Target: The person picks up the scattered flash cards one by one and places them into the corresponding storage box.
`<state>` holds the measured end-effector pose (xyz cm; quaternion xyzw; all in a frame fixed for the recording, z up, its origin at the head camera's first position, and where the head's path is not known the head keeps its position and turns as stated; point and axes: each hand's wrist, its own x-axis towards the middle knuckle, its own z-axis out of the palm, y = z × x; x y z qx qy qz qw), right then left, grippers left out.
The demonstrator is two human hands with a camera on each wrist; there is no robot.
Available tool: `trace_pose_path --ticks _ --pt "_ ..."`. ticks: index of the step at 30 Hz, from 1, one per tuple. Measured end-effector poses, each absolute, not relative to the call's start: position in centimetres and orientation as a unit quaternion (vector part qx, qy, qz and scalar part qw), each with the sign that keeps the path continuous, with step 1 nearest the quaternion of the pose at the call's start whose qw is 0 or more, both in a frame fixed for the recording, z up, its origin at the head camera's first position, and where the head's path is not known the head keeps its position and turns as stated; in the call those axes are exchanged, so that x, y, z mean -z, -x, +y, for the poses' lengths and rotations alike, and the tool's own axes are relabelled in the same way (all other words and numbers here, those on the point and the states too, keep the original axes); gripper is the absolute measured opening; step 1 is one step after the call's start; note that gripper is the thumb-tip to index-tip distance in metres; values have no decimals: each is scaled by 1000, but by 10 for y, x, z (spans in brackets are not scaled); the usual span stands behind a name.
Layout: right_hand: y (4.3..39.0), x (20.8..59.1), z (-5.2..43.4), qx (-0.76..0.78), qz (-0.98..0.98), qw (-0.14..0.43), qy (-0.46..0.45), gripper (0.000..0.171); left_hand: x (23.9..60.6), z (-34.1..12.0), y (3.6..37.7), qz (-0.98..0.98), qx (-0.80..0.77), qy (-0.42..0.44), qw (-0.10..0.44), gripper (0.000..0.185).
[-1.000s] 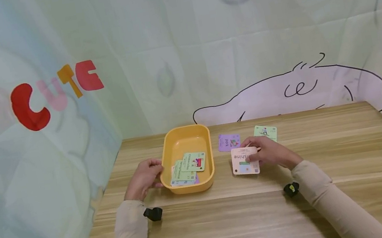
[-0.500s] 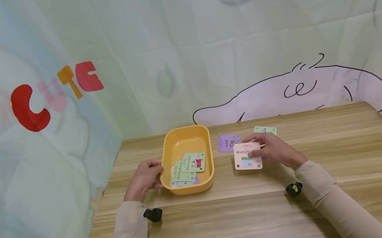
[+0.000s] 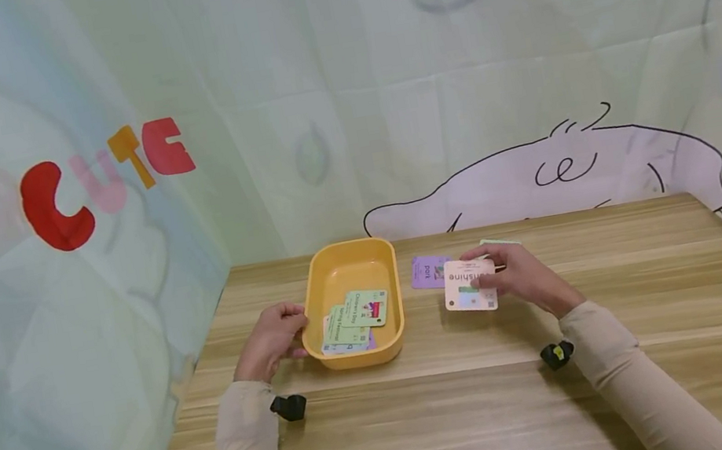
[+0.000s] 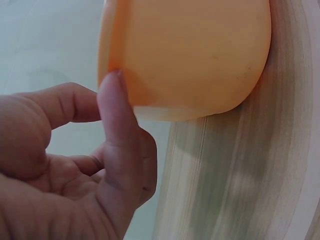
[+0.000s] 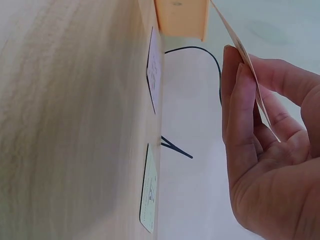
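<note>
From the head view, the right hand (image 3: 520, 278) pinches a pale pink card (image 3: 469, 286) by its right edge, lifted just above the bench (image 3: 478, 412), near a purple card (image 3: 429, 271) and in front of a green card (image 3: 498, 242) half hidden behind the fingers. The left hand (image 3: 273, 339) rests curled against the left wall of the yellow tray (image 3: 345, 259), which holds several cards (image 3: 357, 319).

The left wrist view shows the thumb (image 4: 117, 125) touching the tray's outer wall, the other fingers loosely curled and gripping nothing.

In the right wrist view the card (image 5: 240, 55) sits edge-on between thumb and fingertips (image 5: 235, 85). It looks thin, light and fairly stiff, likely slick-faced; an edge pinch suits it best.
</note>
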<state>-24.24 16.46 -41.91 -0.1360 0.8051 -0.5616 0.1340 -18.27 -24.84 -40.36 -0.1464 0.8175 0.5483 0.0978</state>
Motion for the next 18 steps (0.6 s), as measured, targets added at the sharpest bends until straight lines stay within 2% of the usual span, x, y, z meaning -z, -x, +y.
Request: trace_pose_path --ticks 7,18 --pt "243 416 167 555 813 114 136 50 405 -249 184 818 -547 149 97 29" --pt "247 410 168 573 804 115 113 51 404 -249 184 818 -547 151 100 29"
